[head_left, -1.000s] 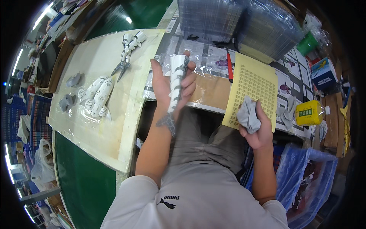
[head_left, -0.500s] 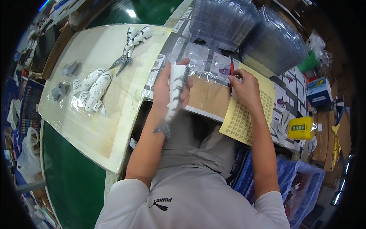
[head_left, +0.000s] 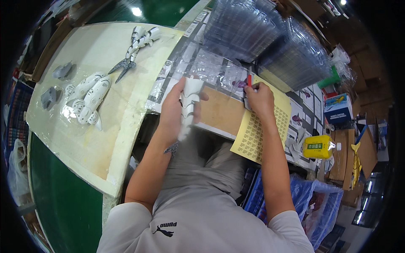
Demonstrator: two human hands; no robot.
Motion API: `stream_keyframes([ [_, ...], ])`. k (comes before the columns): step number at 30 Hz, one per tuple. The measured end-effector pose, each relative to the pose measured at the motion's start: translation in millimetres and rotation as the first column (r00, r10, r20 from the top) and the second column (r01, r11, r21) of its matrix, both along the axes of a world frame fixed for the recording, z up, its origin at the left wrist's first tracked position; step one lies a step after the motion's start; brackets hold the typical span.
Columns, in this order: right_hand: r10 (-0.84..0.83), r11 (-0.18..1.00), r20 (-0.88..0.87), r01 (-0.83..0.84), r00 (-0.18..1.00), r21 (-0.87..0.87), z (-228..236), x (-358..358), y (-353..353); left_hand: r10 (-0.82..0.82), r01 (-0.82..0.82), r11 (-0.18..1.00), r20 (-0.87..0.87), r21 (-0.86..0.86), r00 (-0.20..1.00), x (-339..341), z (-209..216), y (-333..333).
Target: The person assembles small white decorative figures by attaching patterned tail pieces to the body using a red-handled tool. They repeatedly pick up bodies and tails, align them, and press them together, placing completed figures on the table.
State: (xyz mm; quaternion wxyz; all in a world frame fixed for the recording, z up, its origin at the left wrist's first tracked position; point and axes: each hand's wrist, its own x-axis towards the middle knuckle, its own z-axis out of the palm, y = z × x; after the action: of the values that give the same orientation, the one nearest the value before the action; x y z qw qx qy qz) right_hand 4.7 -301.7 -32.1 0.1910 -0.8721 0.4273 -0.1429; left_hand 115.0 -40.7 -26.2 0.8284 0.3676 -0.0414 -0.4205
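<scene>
My left hand [head_left: 171, 111] is wrapped round a white segmented toy tail [head_left: 189, 103], whose dark grey patterned fin [head_left: 171, 149] hangs over my wrist. In my right hand [head_left: 259, 100] is pinched a slim red tool [head_left: 249, 80]; a greyish end shows below the fingers, but its exact kind is unclear. That hand is over the upper left edge of a yellow sheet of small printed labels [head_left: 254, 141]. Two similar white tails with grey fins [head_left: 134, 48] lie crossed on the cream board at the left, beyond several white toy body shells [head_left: 93, 101].
Two grey parts [head_left: 49, 98] rest on the cream board [head_left: 122, 101]. Tall stacks of clear plastic trays [head_left: 295, 55] stand at the back of the worktable. A brown panel [head_left: 221, 110] lies between my hands. At the right are a yellow bottle [head_left: 318, 146] and a blue box [head_left: 337, 109].
The view has shifted, so the scene sits further left. The toy tail has turned in my left hand, showing more white segments. My right hand still grips the red tool, now tilted differently.
</scene>
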Motion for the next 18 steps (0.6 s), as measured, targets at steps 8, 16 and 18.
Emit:
stream_keyframes([
  [8,0.115,0.841,0.595,-0.397,0.796,0.368,57.8,-55.0,67.3,-0.102,0.1,0.994,-0.035,-0.049,0.994,-17.3,12.4,10.6],
  [16,0.106,0.47,0.713,-0.666,0.694,0.579,57.4,-79.8,117.5,-0.127,0.126,0.991,-0.015,-0.039,0.992,-41.1,28.1,7.5],
  [18,0.114,0.475,0.676,-0.638,0.728,0.606,56.3,-78.7,119.2,-0.13,0.13,0.991,-0.017,-0.039,0.991,-43.8,28.1,5.8],
])
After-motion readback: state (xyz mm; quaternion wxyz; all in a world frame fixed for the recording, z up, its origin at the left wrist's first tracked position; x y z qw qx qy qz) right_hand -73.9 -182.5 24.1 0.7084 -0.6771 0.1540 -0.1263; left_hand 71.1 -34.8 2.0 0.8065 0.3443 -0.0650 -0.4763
